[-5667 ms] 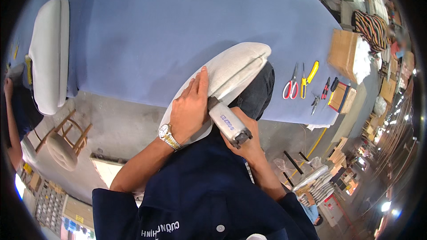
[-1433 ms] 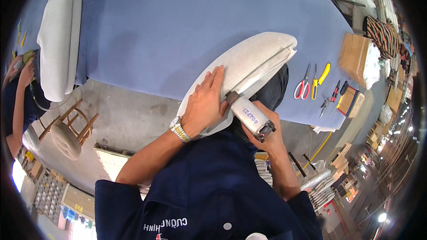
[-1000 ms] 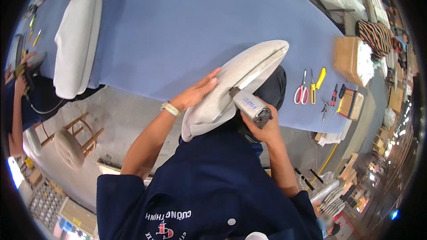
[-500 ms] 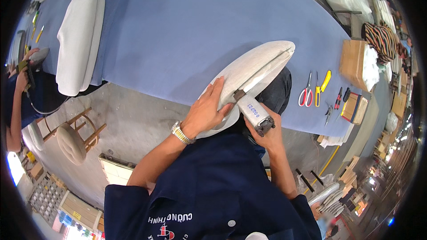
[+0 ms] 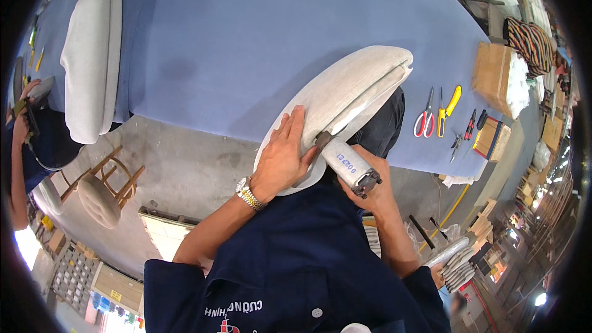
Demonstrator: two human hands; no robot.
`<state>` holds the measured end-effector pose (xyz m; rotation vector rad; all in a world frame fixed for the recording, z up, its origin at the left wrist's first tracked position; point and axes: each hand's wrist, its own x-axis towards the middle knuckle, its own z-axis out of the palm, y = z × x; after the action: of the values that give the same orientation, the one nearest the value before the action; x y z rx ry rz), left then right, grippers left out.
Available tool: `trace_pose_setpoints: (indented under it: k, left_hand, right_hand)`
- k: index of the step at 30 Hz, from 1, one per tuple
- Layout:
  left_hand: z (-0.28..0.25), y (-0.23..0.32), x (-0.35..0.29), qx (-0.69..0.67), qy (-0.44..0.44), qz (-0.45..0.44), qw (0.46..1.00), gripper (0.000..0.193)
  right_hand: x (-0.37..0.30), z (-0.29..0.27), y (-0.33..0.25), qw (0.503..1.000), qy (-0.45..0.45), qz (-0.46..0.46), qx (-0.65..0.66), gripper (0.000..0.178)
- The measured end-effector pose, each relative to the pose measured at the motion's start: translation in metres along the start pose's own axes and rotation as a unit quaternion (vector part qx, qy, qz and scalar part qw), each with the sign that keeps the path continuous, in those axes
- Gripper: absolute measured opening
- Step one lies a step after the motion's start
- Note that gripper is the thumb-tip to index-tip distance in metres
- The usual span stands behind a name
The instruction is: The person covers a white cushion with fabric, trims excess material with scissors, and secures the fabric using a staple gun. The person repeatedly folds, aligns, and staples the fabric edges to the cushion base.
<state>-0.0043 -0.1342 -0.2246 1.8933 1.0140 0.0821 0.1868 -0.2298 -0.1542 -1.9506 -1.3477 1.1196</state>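
Note:
A pale grey upholstered seat cushion (image 5: 345,83) leans on edge against the front of the table, its open seam turned toward me. My left hand (image 5: 280,163) grips its near end, fingers over the fabric and thumb at the seam. In my right hand (image 5: 375,188) is a silver staple gun (image 5: 348,163), fingers closed round it and mostly hidden beneath. Its dark nose rests at the seam, close beside my left thumb.
A blue table (image 5: 234,37) carries folded grey upholstered pieces (image 5: 92,65) at left. At right lie red-handled scissors (image 5: 425,122), a yellow cutter (image 5: 454,100), pliers (image 5: 456,143) and a cardboard box (image 5: 491,77). Another person's hand (image 5: 21,126) works far left; a stool (image 5: 102,197) stands below.
The staple gun's nose has shifted slightly toward my left hand and down along the seam. The view has turned a little, moving the left-hand pieces leftward. Both hands keep their hold.

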Motion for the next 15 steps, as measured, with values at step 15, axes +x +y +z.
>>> trace_pose_setpoints:
  k: [15]
  left_hand:
    - [-0.005,0.000,-0.004,0.000,-0.004,0.004,1.000,0.090]
  right_hand:
    - [-0.008,0.007,-0.011,0.999,0.009,-0.038,-0.031,0.035]
